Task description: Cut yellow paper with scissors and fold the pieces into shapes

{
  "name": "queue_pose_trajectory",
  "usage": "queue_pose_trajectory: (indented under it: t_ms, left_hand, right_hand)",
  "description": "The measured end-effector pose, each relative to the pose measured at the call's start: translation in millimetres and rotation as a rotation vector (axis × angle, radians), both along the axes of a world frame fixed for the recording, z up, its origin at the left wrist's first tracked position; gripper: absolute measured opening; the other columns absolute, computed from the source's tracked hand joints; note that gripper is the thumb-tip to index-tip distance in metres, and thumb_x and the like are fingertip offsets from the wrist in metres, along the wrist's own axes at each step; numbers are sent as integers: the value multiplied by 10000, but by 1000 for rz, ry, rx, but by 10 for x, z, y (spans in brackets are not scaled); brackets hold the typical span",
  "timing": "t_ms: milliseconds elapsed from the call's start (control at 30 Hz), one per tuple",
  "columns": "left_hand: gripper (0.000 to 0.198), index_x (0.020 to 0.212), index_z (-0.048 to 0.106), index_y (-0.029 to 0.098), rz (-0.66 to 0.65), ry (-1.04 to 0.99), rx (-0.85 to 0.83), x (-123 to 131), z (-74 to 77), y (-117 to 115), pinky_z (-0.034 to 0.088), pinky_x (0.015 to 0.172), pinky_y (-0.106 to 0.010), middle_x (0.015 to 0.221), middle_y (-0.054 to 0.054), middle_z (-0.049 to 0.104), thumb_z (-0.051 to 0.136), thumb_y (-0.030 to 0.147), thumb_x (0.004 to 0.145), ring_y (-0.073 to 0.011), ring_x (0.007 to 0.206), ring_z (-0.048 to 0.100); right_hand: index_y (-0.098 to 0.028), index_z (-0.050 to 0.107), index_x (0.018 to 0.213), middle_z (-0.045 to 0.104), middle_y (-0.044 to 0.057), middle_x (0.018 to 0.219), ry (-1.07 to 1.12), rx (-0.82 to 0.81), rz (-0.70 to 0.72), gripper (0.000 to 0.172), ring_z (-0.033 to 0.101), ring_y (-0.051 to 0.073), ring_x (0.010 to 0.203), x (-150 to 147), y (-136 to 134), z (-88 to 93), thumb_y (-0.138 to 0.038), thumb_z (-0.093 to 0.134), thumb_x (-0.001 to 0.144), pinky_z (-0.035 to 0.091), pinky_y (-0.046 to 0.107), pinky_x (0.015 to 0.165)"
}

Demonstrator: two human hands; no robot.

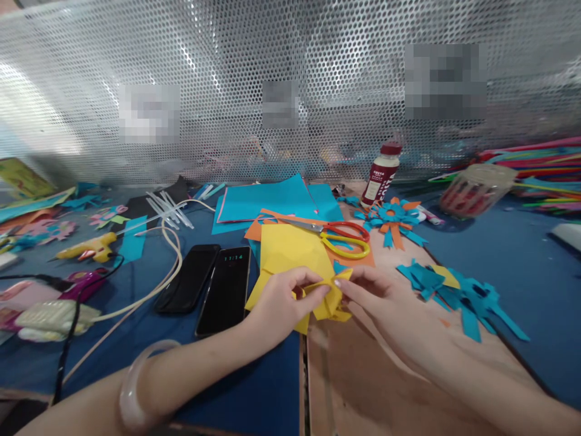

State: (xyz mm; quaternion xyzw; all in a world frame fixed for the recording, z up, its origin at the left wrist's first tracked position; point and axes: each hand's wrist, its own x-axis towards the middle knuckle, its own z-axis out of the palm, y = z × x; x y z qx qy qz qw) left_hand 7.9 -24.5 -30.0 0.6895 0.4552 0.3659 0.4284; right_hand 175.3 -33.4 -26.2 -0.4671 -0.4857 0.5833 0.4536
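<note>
Both of my hands meet over a small folded piece of yellow paper [330, 303] near the front middle of the table. My left hand [290, 300] pinches its left side between thumb and fingers. On the other side, my right hand [374, 297] grips it with thumb and fingertips. Under and behind it lies a larger yellow sheet [290, 248]. Scissors [347, 239] with red and yellow handles rest across that sheet and an orange sheet [363, 259], blades pointing left. Exact folds between my fingertips are partly hidden.
Two phones [224, 290] lie left of my hands, near a yellow glue gun [88, 248] and cables. Blue sheets [263, 200] are stacked behind. At right are blue paper flowers [467, 297], a bottle [382, 172], a clear jar [476, 191] and colored pipe cleaners [544, 160].
</note>
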Motion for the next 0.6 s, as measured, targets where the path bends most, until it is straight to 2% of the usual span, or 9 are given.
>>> queue_pose_trajectory:
  t_ms: [233, 600]
  left_hand:
    - [168, 810, 624, 141, -5, 20, -8, 4, 19, -3, 422, 620, -226, 767, -30, 641, 547, 290, 801, -121, 679, 549]
    - [177, 825, 632, 143, -28, 19, -9, -5, 26, -8, 434, 646, -237, 785, -36, 651, 534, 290, 813, -128, 700, 560]
  right_hand:
    - [-171, 597, 751, 590, 2, 715, -12, -3, 41, 267, 527, 119, 657, 1, 7, 37, -420, 674, 693, 443, 231, 598]
    - [-179, 603, 711, 594, -7, 688, -14, -12, 21, 238, 539, 123, 657, 22, 20, -24, -387, 709, 662, 451, 235, 607]
